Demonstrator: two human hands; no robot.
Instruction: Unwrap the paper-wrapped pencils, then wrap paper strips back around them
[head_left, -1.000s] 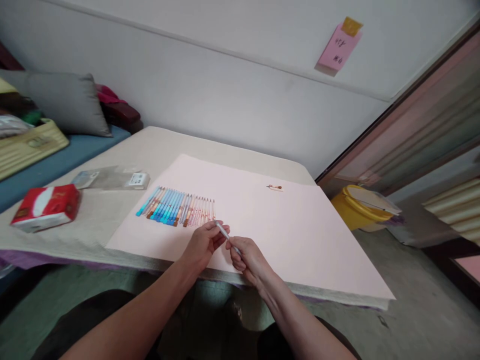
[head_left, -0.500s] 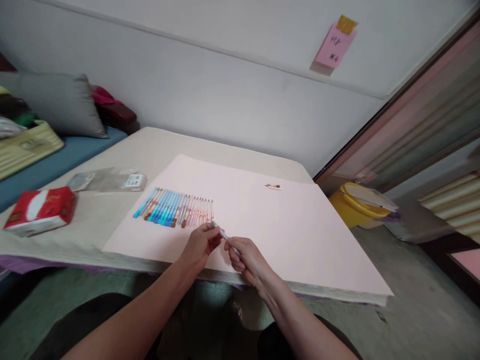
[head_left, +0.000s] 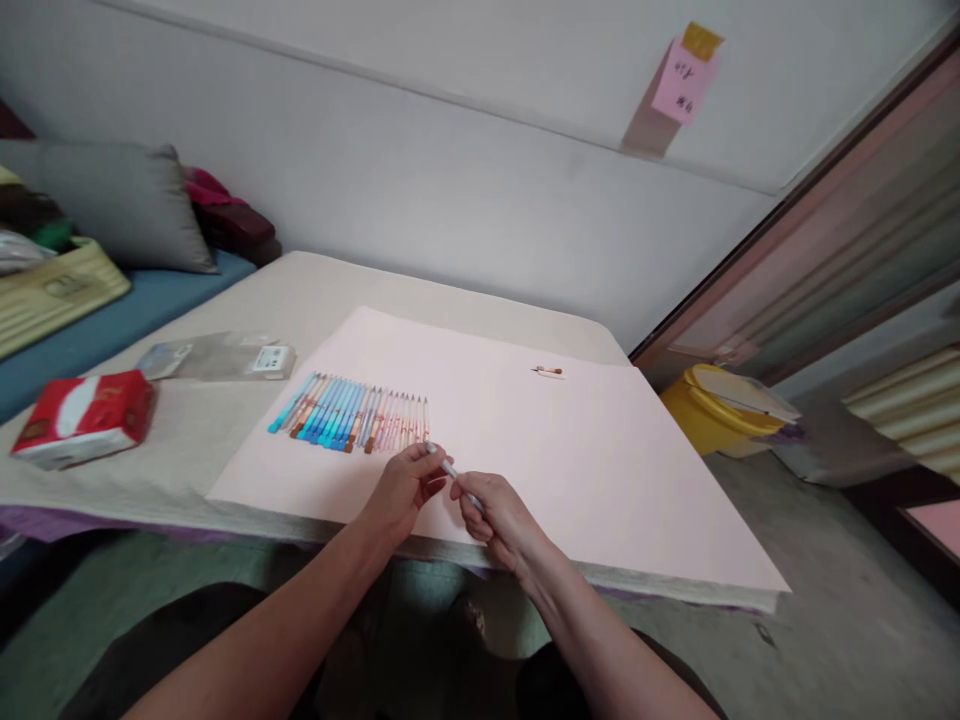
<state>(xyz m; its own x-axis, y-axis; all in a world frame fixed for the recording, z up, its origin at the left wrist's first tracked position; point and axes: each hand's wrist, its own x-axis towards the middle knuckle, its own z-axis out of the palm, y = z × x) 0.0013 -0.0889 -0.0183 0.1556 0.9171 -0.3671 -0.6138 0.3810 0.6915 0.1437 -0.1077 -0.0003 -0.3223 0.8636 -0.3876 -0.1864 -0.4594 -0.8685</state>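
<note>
"Table comes first; what do we see lying on it?"

"We see a broad pink sheet spread across it; on the sheet's left part lies a row of pens, blue and brown through to pale pinkish, side by side."

"Left of the sheet?"

"We find a clear plastic sleeve and, nearer us, a red packet."

"How do our hands stand?"

"Our right hand is curled around the nearer end of a pale pen; our left hand pinches its farther end, fingertips narrow; the pen slants above the sheet, near the row's right end."

"Smallest of all?"

"We make out a brown-and-cream piece towards the sheet's far edge, too small to identify."
</note>
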